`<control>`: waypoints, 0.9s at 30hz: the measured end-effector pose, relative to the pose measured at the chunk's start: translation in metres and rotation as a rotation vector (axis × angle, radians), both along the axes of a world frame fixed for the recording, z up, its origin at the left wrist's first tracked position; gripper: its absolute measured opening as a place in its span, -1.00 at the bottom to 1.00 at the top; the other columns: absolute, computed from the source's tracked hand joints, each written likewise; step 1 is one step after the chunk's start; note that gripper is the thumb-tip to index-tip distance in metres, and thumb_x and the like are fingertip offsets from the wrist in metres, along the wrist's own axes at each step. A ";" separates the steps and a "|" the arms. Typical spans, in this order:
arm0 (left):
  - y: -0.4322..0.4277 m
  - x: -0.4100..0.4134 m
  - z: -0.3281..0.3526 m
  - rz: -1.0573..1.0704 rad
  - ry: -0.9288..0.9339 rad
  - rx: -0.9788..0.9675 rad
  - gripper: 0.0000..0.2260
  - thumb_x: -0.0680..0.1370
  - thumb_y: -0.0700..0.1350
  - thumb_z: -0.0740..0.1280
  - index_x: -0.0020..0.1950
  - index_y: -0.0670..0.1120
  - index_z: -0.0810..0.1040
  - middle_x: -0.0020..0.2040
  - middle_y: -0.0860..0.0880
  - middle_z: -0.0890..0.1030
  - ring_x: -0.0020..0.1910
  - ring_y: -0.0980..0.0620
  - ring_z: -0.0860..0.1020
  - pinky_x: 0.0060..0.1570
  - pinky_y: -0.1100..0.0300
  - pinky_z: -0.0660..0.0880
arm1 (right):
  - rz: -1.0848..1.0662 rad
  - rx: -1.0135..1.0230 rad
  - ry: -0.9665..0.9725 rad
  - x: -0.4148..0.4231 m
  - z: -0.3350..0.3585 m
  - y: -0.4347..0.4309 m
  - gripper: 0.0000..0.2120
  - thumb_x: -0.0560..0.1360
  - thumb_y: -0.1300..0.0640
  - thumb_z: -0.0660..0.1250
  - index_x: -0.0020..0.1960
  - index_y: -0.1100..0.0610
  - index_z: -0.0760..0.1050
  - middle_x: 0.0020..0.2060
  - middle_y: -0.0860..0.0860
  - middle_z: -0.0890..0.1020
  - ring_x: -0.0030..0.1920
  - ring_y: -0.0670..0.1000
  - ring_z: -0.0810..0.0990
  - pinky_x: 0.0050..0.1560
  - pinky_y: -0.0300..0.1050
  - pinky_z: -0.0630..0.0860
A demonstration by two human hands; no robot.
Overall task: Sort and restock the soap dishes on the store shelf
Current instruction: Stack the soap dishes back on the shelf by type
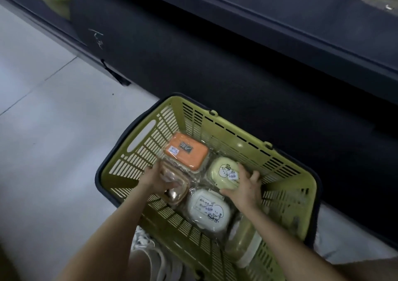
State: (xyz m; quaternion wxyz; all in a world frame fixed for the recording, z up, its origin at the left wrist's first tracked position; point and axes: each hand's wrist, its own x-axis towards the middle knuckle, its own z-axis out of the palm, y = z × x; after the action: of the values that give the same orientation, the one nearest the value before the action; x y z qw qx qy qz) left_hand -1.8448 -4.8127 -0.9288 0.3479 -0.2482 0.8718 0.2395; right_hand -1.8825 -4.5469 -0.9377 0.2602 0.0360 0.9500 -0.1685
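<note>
Inside the basket (140, 151), your left hand (157, 181) is gripping what looks like a brown soap dish (175, 191), your right hand (247, 189) resting spread-fingered on a green dish (221, 171). With the dishes lying there, shelving is hardly starting.

We looked down on a floor (43, 151) of pale grey tiles with thin grout lines. A dark store shelf (280, 22) ran diagonally across the top, its black base panel (193, 65), marked with a white scrawl (95, 38), meeting the floor. Light was dim.
</note>
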 end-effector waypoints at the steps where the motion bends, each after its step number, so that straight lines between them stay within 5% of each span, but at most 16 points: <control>1: -0.002 -0.003 -0.002 0.017 -0.002 0.004 0.05 0.35 0.18 0.50 0.55 -0.04 -0.17 0.49 -0.09 0.26 0.47 -0.18 0.19 0.44 -0.11 0.17 | -0.005 0.002 0.026 0.003 -0.002 -0.001 0.01 0.28 -0.18 0.56 0.54 -0.09 0.06 0.33 0.15 0.22 0.20 0.11 0.36 -0.06 -0.19 0.42; 5: -0.006 -0.007 -0.013 0.110 -0.010 0.005 0.11 0.27 0.30 0.49 0.55 0.01 -0.14 0.45 -0.17 0.29 0.43 -0.22 0.26 0.41 -0.14 0.22 | -0.009 0.011 0.038 0.009 -0.004 -0.002 0.01 0.28 -0.27 0.51 0.55 -0.06 0.05 0.34 0.16 0.29 0.23 0.11 0.35 -0.06 -0.18 0.34; 9: -0.011 -0.002 -0.029 0.274 0.066 0.227 0.23 0.02 0.38 0.55 0.50 0.02 -0.01 0.36 -0.15 0.41 0.34 -0.22 0.40 0.29 -0.19 0.40 | 0.034 0.072 -0.049 0.001 -0.005 0.000 0.11 0.25 -0.37 0.46 0.56 -0.07 -0.08 0.37 0.13 0.30 0.29 0.13 0.34 0.00 -0.09 0.36; 12: -0.002 -0.001 -0.012 0.288 0.115 0.234 -0.04 0.24 0.06 0.62 0.47 -0.04 0.13 0.33 -0.13 0.44 0.29 -0.20 0.45 0.24 -0.17 0.45 | 0.017 0.016 -0.100 -0.006 -0.005 -0.001 0.13 0.23 -0.31 0.52 0.56 -0.09 -0.07 0.38 0.14 0.27 0.30 0.15 0.34 0.06 -0.08 0.39; 18: 0.008 -0.001 0.011 0.228 0.165 0.078 -0.21 0.32 0.04 0.58 0.43 -0.03 0.25 0.26 -0.11 0.53 0.18 -0.11 0.53 0.13 0.02 0.52 | 0.018 -0.011 -0.034 -0.009 0.006 0.000 -0.02 0.23 -0.18 0.58 0.50 -0.12 0.12 0.31 0.12 0.33 0.24 0.15 0.37 -0.07 -0.13 0.33; 27: 0.011 0.005 0.096 0.265 0.358 0.065 -0.28 0.29 0.06 0.59 0.34 -0.07 0.35 0.17 -0.09 0.58 0.09 -0.09 0.56 -0.02 0.07 0.54 | 0.042 -0.043 0.087 -0.012 0.078 0.008 0.00 0.21 -0.26 0.55 0.50 -0.18 0.09 0.34 0.12 0.32 0.25 0.15 0.38 -0.06 -0.13 0.45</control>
State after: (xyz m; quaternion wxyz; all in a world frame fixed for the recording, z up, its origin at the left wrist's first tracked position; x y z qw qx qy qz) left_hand -1.8402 -4.8012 -0.8333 0.1608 -0.3028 0.8713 0.3511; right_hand -1.8949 -4.5390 -0.8601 0.2229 0.0028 0.9571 -0.1850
